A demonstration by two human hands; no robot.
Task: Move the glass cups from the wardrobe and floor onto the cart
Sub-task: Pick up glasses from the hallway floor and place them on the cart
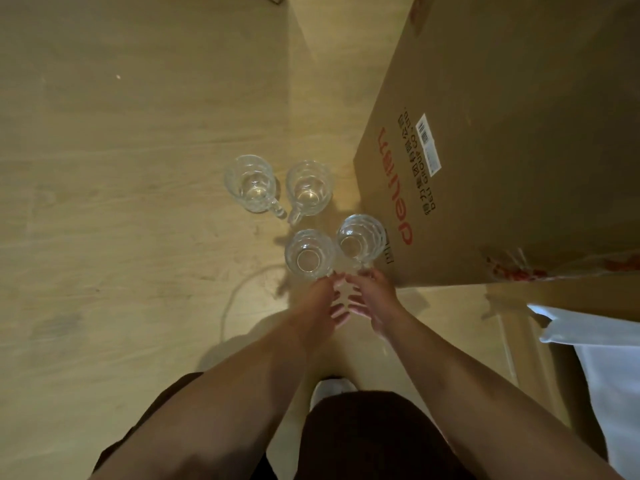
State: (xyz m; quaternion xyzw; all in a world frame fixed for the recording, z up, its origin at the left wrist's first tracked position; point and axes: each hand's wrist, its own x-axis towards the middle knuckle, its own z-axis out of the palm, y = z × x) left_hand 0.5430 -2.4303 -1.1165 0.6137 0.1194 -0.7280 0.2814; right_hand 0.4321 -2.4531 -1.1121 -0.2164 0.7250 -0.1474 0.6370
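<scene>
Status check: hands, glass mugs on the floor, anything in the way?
Left hand and right hand at the two near clear glass mugs' handles, grip unclear. Two far mugs untouched. Brown cardboard box close right.

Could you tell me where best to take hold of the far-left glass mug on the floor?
Grip the far-left glass mug by its handle, coming from the near right side: it stands upright and the handle juts toward the person, beside the neighbouring mug.
</scene>
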